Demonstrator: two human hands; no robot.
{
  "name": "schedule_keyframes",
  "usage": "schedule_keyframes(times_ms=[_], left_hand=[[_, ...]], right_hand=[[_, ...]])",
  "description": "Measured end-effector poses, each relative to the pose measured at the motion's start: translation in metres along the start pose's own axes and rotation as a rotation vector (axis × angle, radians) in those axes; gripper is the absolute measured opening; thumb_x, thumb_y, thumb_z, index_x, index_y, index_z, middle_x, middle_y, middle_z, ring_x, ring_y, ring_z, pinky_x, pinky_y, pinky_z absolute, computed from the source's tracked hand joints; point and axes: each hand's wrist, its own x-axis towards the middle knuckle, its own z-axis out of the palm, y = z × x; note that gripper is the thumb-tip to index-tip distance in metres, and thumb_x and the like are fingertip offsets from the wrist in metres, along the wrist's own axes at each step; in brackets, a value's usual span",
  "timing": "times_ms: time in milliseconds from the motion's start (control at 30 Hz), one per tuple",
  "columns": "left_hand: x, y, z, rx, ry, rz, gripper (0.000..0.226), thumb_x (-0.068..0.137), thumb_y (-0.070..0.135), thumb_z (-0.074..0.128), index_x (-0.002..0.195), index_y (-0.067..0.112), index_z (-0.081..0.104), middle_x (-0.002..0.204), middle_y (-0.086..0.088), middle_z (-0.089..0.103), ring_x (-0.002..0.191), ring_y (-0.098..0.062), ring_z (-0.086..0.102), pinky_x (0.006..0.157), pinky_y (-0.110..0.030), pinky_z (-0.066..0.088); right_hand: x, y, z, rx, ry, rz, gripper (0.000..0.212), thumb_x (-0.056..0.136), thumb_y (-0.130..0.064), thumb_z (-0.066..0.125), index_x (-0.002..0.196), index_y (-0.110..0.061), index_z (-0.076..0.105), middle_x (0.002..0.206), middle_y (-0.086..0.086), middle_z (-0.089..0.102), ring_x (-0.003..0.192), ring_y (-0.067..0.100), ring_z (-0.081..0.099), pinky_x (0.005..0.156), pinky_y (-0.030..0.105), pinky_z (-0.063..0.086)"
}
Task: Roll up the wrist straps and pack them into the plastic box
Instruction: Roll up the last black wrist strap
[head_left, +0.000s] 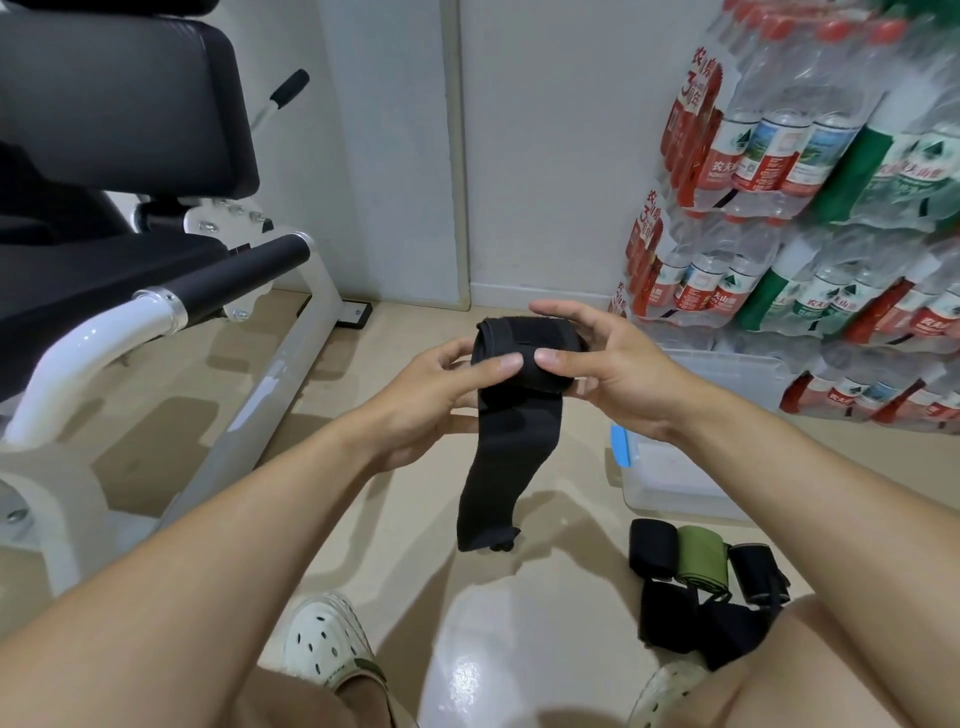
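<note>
A black wrist strap (519, 384) is partly rolled in front of me, its loose tail hanging down toward the floor. My left hand (436, 384) grips the left end of the roll, thumb on its front. My right hand (608, 358) grips the right end, thumb pressed on the front and fingers curled over the top. The clear plastic box (670, 483) with a blue latch stands on the floor to the right, partly hidden by my right forearm. Several more straps (696, 571), black and one olive green, lie on the floor near my right knee.
A black and white exercise bench (156, 291) fills the left side. Shrink-wrapped packs of water bottles (810, 197) are stacked against the wall at the right, with a clear lid (727, 374) lying before them. My feet in pale clogs (327, 644) rest on the glossy beige floor.
</note>
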Motion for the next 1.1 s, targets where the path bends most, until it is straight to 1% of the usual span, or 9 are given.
schedule_keyframes(times_ms=[67, 167, 400, 533, 600, 667, 767, 900, 1100], left_hand=[[0.000, 0.002, 0.002, 0.038, 0.003, -0.033, 0.059, 0.086, 0.060, 0.069, 0.133, 0.024, 0.065, 0.126, -0.005, 0.072, 0.116, -0.032, 0.069, 0.103, -0.051, 0.053], [0.001, 0.002, 0.011, 0.065, 0.016, -0.050, 0.053, 0.091, 0.065, 0.057, 0.131, 0.030, 0.066, 0.124, -0.001, 0.074, 0.118, -0.028, 0.068, 0.106, -0.053, 0.051], [0.006, -0.003, 0.029, -0.036, 0.237, -0.013, 0.058, 0.097, 0.073, 0.040, 0.128, 0.030, 0.064, 0.110, 0.005, 0.078, 0.102, -0.016, 0.075, 0.094, -0.047, 0.059], [0.008, -0.009, 0.031, 0.005, 0.356, 0.035, 0.083, 0.073, 0.092, 0.053, 0.128, 0.030, 0.059, 0.113, 0.001, 0.076, 0.105, -0.021, 0.074, 0.090, -0.045, 0.061], [0.008, -0.014, 0.028, 0.041, 0.374, 0.090, 0.088, 0.065, 0.094, 0.058, 0.123, 0.028, 0.059, 0.113, 0.001, 0.075, 0.107, -0.019, 0.073, 0.092, -0.044, 0.059], [0.006, -0.012, 0.028, 0.074, 0.405, 0.142, 0.065, 0.076, 0.080, 0.062, 0.114, 0.027, 0.059, 0.108, 0.005, 0.074, 0.102, -0.012, 0.072, 0.088, -0.034, 0.058], [0.008, -0.013, 0.026, 0.094, 0.431, 0.182, 0.038, 0.089, 0.060, 0.067, 0.107, 0.027, 0.059, 0.102, 0.006, 0.074, 0.097, -0.008, 0.072, 0.080, -0.027, 0.057], [0.008, -0.015, 0.023, 0.152, 0.411, 0.195, 0.052, 0.080, 0.066, 0.072, 0.110, 0.025, 0.058, 0.103, 0.004, 0.075, 0.099, -0.012, 0.072, 0.090, -0.037, 0.060], [0.002, -0.001, 0.027, 0.120, 0.392, 0.021, 0.067, 0.088, 0.080, 0.043, 0.126, 0.026, 0.044, 0.111, 0.008, 0.064, 0.103, -0.009, 0.066, 0.090, -0.034, 0.055]], right_hand=[[0.000, 0.000, 0.000, -0.045, -0.008, -0.027, 0.070, 0.072, -0.010, 0.078, 0.139, -0.017, 0.058, 0.130, 0.010, 0.066, 0.126, 0.030, 0.063, 0.096, 0.040, 0.057], [-0.003, -0.002, 0.002, -0.145, -0.012, -0.075, 0.075, 0.077, -0.006, 0.079, 0.145, -0.022, 0.054, 0.136, 0.009, 0.063, 0.127, 0.025, 0.062, 0.096, 0.032, 0.056], [-0.012, -0.004, 0.033, -0.324, 0.021, -0.073, 0.091, 0.093, 0.003, 0.068, 0.163, -0.026, 0.019, 0.157, -0.026, 0.037, 0.121, -0.019, 0.052, 0.100, 0.014, 0.047], [-0.012, -0.001, 0.040, -0.306, 0.004, 0.053, 0.097, 0.097, -0.002, 0.063, 0.163, -0.032, 0.000, 0.105, -0.060, 0.047, 0.099, -0.021, 0.056, 0.104, 0.023, 0.045], [-0.013, 0.000, 0.041, -0.320, -0.011, 0.056, 0.099, 0.097, -0.004, 0.065, 0.164, -0.031, -0.003, 0.132, -0.048, 0.043, 0.107, -0.016, 0.054, 0.103, 0.021, 0.042], [-0.015, -0.001, 0.042, -0.338, -0.006, 0.047, 0.099, 0.096, -0.006, 0.067, 0.164, -0.031, -0.001, 0.149, -0.027, 0.042, 0.116, -0.011, 0.053, 0.105, 0.020, 0.041], [-0.014, -0.002, 0.041, -0.333, -0.004, 0.044, 0.097, 0.095, -0.014, 0.071, 0.164, -0.031, 0.004, 0.131, -0.022, 0.060, 0.123, -0.002, 0.057, 0.112, 0.027, 0.043], [-0.014, -0.002, 0.034, -0.363, -0.006, 0.035, 0.091, 0.093, -0.021, 0.075, 0.163, -0.029, 0.017, 0.137, -0.010, 0.061, 0.126, 0.007, 0.060, 0.114, 0.036, 0.046], [-0.012, 0.001, 0.037, -0.382, -0.006, -0.004, 0.091, 0.091, -0.018, 0.077, 0.162, -0.029, 0.022, 0.137, -0.006, 0.060, 0.125, 0.008, 0.060, 0.107, 0.029, 0.049]])
